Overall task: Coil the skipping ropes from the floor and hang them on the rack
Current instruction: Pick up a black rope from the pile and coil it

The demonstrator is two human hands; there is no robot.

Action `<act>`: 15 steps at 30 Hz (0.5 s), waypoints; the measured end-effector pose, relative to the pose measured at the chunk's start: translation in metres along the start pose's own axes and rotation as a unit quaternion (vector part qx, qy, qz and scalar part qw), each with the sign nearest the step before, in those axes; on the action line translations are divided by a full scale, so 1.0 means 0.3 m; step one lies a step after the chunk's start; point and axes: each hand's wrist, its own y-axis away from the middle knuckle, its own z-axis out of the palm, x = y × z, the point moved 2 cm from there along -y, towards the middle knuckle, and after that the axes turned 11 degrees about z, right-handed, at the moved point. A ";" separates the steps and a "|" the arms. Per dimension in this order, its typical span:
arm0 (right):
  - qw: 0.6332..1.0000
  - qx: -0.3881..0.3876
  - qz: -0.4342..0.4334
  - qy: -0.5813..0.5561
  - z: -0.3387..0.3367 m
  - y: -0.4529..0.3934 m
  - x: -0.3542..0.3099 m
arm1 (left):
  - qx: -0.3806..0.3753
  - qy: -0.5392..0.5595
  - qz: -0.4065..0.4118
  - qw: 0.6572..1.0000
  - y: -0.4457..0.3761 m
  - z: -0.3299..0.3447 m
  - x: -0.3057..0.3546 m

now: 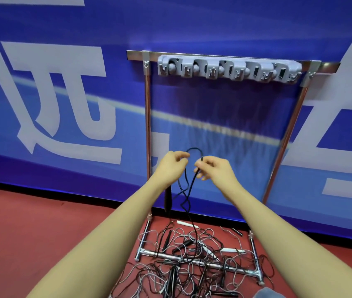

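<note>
A black skipping rope (189,190) hangs between my two hands in front of the rack. My left hand (171,163) grips one part of it, and a black handle (168,201) dangles below that hand. My right hand (212,168) pinches the rope a little to the right, so a small loop arches above both hands. The rope's loose length drops to a tangled pile of black and white ropes (192,261) on the floor. The metal rack (148,130) stands against the wall, and its grey hook bar (228,69) at the top carries nothing.
The rope pile lies across the rack's chrome base bars (230,268) on the red floor (42,229). Behind the rack runs a blue banner wall (63,93) with large white lettering. A grey patch of cloth (266,293) shows at the bottom edge.
</note>
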 end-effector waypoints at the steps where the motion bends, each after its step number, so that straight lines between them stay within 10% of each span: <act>1: 0.999 0.015 0.000 -0.048 -0.007 -0.007 -0.013 | -0.033 -0.013 -0.001 0.999 0.021 0.011 -0.016; 10: 0.971 0.034 0.008 -0.237 -0.052 -0.020 -0.083 | -0.031 -0.084 0.041 0.995 0.086 0.066 -0.059; 15: 0.999 -0.015 0.046 0.007 -0.056 -0.007 0.013 | 0.036 -0.037 0.025 0.998 0.022 0.031 0.018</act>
